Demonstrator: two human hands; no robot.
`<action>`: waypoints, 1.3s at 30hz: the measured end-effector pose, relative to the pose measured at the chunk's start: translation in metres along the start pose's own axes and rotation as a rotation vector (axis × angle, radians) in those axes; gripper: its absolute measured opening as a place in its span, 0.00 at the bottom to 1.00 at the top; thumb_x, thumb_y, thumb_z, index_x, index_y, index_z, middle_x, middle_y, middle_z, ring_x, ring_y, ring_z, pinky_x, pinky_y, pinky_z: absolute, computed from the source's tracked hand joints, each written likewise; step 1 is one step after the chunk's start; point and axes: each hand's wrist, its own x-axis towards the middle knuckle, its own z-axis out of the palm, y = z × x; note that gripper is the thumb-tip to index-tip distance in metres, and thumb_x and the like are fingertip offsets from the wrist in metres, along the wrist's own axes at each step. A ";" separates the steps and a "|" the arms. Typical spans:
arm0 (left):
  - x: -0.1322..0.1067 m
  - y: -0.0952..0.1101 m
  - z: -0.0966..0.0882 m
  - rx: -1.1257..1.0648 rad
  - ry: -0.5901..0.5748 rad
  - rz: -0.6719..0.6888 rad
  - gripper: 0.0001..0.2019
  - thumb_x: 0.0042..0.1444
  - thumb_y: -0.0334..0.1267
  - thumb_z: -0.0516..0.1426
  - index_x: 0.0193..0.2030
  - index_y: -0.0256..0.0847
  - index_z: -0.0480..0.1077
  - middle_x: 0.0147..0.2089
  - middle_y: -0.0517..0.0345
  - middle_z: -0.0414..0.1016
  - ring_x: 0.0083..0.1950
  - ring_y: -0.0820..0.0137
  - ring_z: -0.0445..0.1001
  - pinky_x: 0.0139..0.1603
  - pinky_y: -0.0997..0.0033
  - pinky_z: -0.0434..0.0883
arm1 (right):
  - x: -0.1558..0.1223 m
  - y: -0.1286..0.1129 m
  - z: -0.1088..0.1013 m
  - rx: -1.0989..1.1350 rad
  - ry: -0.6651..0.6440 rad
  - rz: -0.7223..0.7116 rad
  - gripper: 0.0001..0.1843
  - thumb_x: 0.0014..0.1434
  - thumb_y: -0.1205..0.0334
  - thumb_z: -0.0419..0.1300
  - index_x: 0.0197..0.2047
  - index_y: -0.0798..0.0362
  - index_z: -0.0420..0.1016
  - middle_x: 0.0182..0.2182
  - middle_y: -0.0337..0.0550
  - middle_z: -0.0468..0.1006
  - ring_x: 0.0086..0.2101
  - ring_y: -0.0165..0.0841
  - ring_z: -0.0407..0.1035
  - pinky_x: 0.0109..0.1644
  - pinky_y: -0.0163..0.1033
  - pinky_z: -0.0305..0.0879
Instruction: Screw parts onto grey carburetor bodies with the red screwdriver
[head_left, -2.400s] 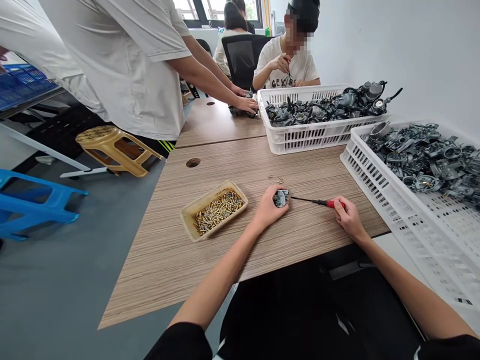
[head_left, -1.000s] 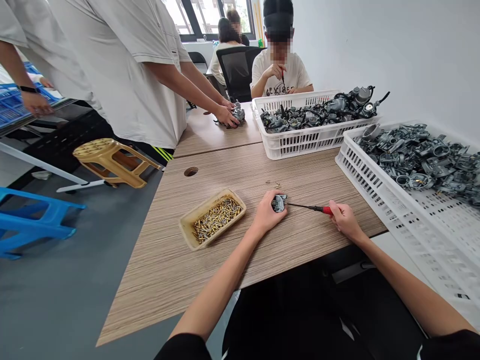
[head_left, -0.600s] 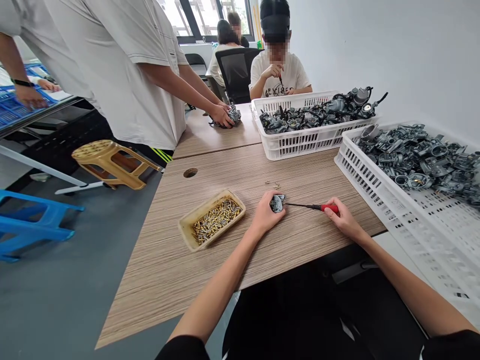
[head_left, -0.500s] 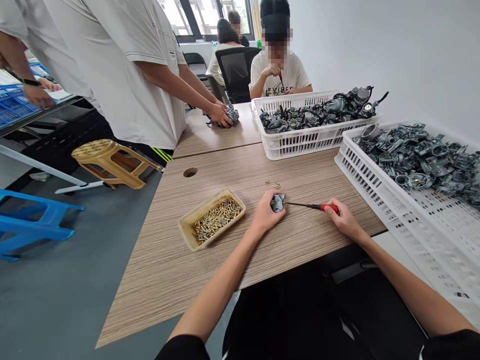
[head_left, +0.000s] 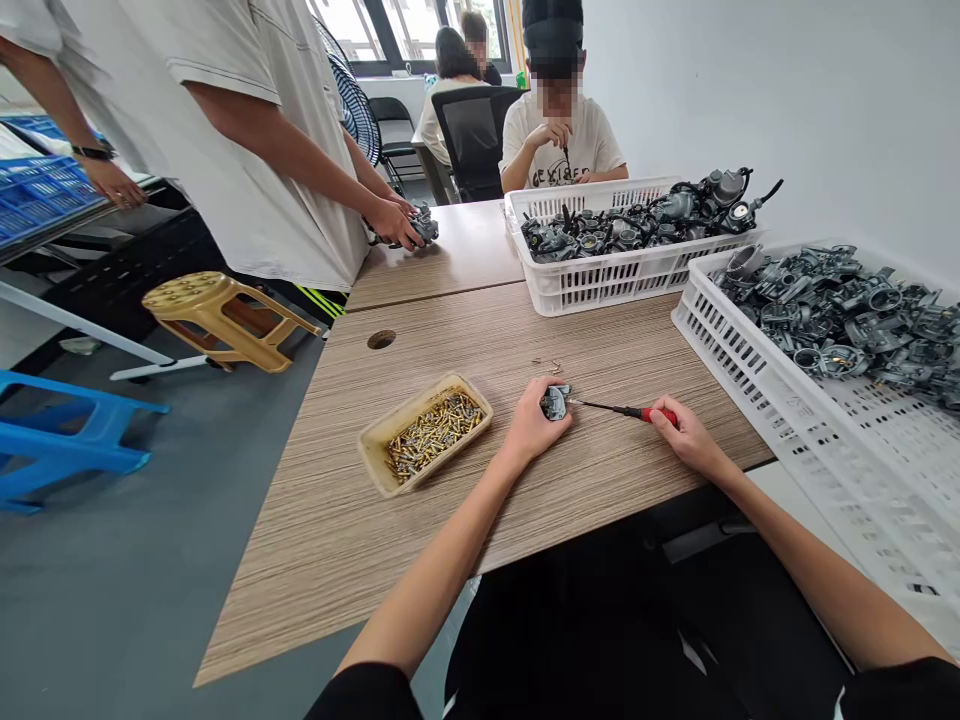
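Observation:
My left hand is closed around a small grey metal carburetor part just above or on the table. In my right hand is a screwdriver with a red and black handle, held level. Its tip meets the right side of the carburetor part; whether it sits in a screw is too small to tell. Left of my left hand stands a cream tray full of small brass pieces. A few tiny loose pieces lie on the wood beyond the part.
Two white plastic crates, one at the back and one at the right, hold carburetors and grey metal parts. A person sits opposite with a tool. Another person at the left holds a carburetor. Stools stand on the floor.
The standing person at the left has drawn the carburetor leftward toward the table's edge. My hands, the part and the screwdriver stay in nearly the same place.

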 end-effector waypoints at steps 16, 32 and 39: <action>0.001 0.001 0.000 0.007 0.023 -0.007 0.18 0.54 0.31 0.63 0.51 0.46 0.71 0.52 0.55 0.80 0.56 0.61 0.79 0.61 0.59 0.76 | -0.001 0.003 -0.001 0.021 -0.048 0.018 0.19 0.69 0.40 0.61 0.46 0.46 0.67 0.26 0.33 0.63 0.26 0.34 0.56 0.33 0.41 0.56; 0.001 0.000 -0.001 -0.017 0.023 -0.007 0.17 0.54 0.31 0.63 0.51 0.45 0.71 0.49 0.55 0.80 0.54 0.61 0.78 0.59 0.58 0.76 | -0.001 0.003 -0.001 -0.033 -0.021 0.029 0.17 0.67 0.43 0.62 0.44 0.47 0.65 0.27 0.33 0.63 0.27 0.34 0.58 0.33 0.40 0.56; 0.001 0.001 -0.001 -0.013 0.029 -0.010 0.17 0.55 0.32 0.64 0.51 0.45 0.71 0.49 0.56 0.79 0.53 0.61 0.79 0.57 0.59 0.76 | 0.001 0.004 0.000 -0.079 -0.014 -0.020 0.16 0.72 0.43 0.55 0.42 0.48 0.67 0.28 0.35 0.64 0.28 0.35 0.60 0.35 0.41 0.57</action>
